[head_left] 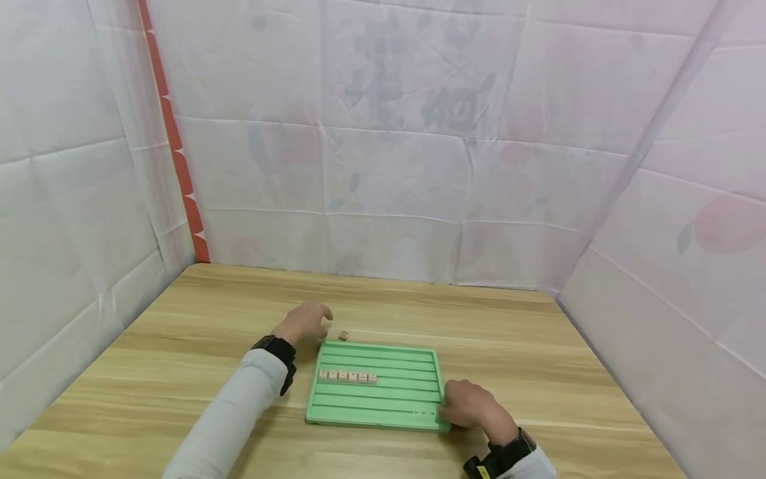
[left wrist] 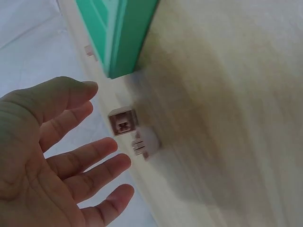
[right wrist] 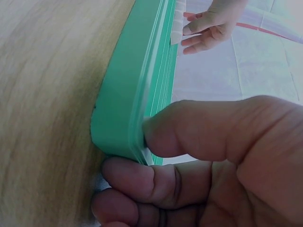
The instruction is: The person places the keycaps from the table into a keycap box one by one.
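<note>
A green ridged tray [head_left: 383, 419] lies on the table, with a row of several beige keycaps [head_left: 348, 376] along one groove at its left. My right hand [head_left: 473, 404] grips the tray's near right corner, the thumb on the rim [right wrist: 142, 109] and curled fingers underneath. Beyond the tray's far left corner, my left hand [head_left: 305, 322] hovers with fingers spread and loosely bent, holding nothing. Close to its fingertips in the left wrist view are a brown keycap [left wrist: 123, 122], its cross-shaped stem socket showing, and a small pale piece with prongs [left wrist: 147, 142].
The wood-grain table [head_left: 538, 372] is bounded at the back and sides by pale patterned sheets [head_left: 395, 173]. A red strip [head_left: 173, 140] runs down the back left corner. Small dark marks sit at the tray's near right.
</note>
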{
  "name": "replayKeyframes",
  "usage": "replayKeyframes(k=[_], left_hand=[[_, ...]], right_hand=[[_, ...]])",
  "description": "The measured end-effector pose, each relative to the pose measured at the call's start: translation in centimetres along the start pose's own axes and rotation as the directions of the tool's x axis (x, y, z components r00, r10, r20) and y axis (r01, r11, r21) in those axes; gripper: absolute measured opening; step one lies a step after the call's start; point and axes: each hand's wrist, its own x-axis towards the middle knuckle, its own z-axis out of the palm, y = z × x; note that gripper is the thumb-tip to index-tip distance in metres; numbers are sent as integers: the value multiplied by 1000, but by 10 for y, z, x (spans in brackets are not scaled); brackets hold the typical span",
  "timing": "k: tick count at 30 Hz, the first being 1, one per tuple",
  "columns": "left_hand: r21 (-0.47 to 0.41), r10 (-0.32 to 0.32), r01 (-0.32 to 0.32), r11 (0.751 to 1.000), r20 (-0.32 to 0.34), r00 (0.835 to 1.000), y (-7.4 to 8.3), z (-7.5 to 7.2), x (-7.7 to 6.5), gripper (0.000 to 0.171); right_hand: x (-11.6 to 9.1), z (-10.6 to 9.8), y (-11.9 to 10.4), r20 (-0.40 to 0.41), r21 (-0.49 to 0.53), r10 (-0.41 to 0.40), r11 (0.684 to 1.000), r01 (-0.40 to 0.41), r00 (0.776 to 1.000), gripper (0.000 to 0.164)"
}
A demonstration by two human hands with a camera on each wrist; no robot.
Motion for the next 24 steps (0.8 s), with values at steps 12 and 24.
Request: replayKeyframes(k=[12,24], left_hand=[[20,47,-47,999,-36,998,-10,9,2,19],[0,84,-85,996,-84,993,-13,11,1,25]], right_hand=[[2,3,1,2,13,-15,1000,15,1000,16],[1,2,0,-2,13,1,1000,-1,1000,15]])
